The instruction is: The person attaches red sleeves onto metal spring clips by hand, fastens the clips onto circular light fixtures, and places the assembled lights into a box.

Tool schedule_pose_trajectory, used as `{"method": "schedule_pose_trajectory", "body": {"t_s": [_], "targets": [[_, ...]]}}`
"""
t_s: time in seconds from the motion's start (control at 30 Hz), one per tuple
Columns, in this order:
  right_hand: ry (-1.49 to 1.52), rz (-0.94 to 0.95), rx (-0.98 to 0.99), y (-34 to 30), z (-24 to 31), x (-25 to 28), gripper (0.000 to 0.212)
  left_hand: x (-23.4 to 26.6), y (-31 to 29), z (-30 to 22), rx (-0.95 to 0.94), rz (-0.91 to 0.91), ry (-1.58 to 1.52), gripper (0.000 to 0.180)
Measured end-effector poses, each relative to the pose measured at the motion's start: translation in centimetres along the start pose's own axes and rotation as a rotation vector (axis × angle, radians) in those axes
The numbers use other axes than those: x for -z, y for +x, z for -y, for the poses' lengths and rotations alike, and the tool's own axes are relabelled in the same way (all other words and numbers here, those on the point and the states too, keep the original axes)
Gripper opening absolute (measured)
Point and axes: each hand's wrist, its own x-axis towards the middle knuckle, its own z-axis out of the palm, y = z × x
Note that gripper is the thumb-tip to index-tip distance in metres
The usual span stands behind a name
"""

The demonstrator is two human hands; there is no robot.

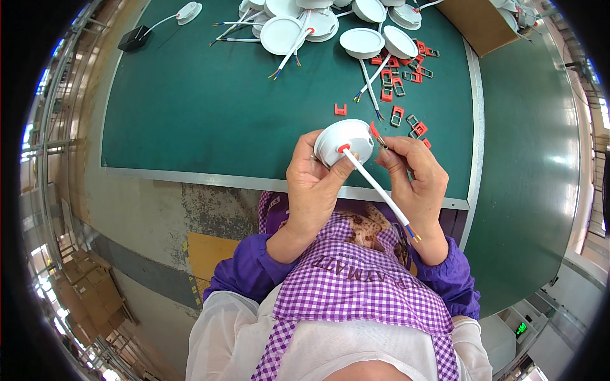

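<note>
My left hand [312, 181] is closed around a round white housing [333, 138] with a red ring at its centre. From that ring a white cable [381, 192] slants down to the right, ending in bare coloured wires. Between the thumb and fingers of my right hand [416, 174] is a small red clip with a metal frame [378, 136], close to the housing's right edge; whether they touch I cannot tell. Just beyond the housing lies a loose red U-shaped piece [340, 110].
Several red clips with metal frames [397, 116] are scattered on the green table [210, 120]. Behind them lie more white housings with cables [279, 36]. A black block [133, 39] wired to a white disc stands far left, a cardboard box [478, 28] far right. A metal edge [184, 176] borders the table.
</note>
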Motion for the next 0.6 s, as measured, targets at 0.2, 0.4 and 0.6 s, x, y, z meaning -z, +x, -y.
{"method": "schedule_pose_trajectory", "body": {"t_s": [0.2,0.4,0.6], "targets": [[-0.107,-0.028,0.098,-0.4,0.4,-0.3,0.017,-0.2,0.0,0.1,-0.074,0.032,0.067,0.040],[-0.089,0.001,0.082,-0.3,0.1,-0.3,0.016,0.2,0.0,0.3,-0.087,0.064,0.085,0.039],[-0.124,-0.025,0.115,-0.3,0.4,-0.3,0.016,1.0,0.3,0.6,-0.131,0.144,0.212,0.037]]}}
